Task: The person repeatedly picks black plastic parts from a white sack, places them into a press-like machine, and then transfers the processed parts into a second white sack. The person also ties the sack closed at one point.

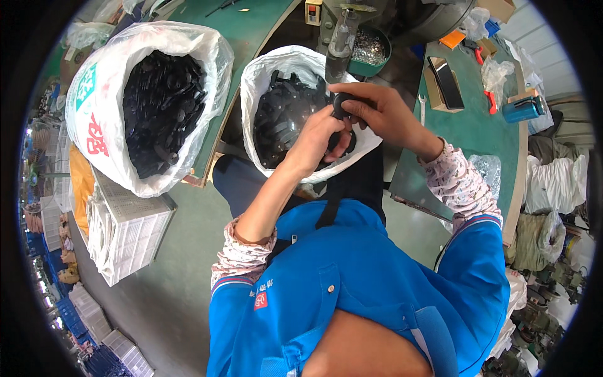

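Both hands meet over the right side of an open white bag (pixel 247 94), which holds many flat black pieces (pixel 273 116). A small dark rounded piece (pixel 340 105) is pinched between my right hand's (pixel 388 116) thumb and fingers. My left hand (pixel 316 139) closes on the same piece from below, its fingers curled and partly hidden. Just beyond the hands stands the upright metal post of a machine (pixel 340 50), its lower end close to my fingertips. Whether the piece touches the machine cannot be made out.
A larger white sack (pixel 100 119) of similar black pieces rests at the left by a green table (pixel 242 25). Behind the machine is a green tub (pixel 370 53) of small metal parts. The right bench holds a wrench (pixel 423 110), a phone (pixel 446 83) and a blue bottle (pixel 522 110).
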